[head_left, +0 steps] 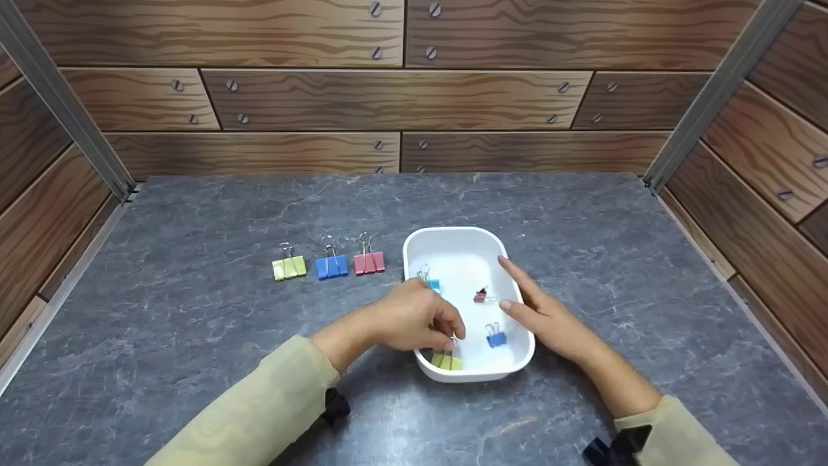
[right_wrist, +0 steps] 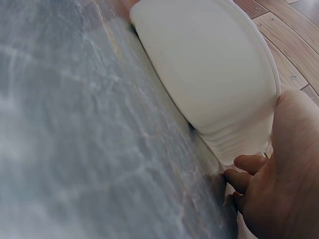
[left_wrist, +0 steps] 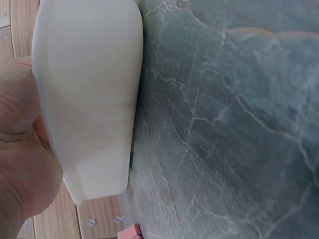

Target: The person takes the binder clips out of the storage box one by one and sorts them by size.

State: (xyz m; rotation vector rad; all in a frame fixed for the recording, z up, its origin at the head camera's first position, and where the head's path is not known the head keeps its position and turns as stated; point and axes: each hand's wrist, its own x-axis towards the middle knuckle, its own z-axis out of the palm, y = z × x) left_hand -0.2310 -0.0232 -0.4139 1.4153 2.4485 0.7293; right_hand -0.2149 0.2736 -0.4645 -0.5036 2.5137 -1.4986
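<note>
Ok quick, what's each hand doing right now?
Left hand: pinching the yellow binder clip in the white tray.
Right hand: open, resting on the tray's rim.

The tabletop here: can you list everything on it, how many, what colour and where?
Tray: one, white, right of table centre.
Clips outside the tray: three in a row to its left, yellow-green clip, blue clip, pink clip.
Clips in the tray: four, teal clip, dark red clip, small blue clip, yellow clip.
Table: one, grey marbled.
Left hand: pinches the yellow clip.
Right hand: rests open on the tray's right rim.
</note>
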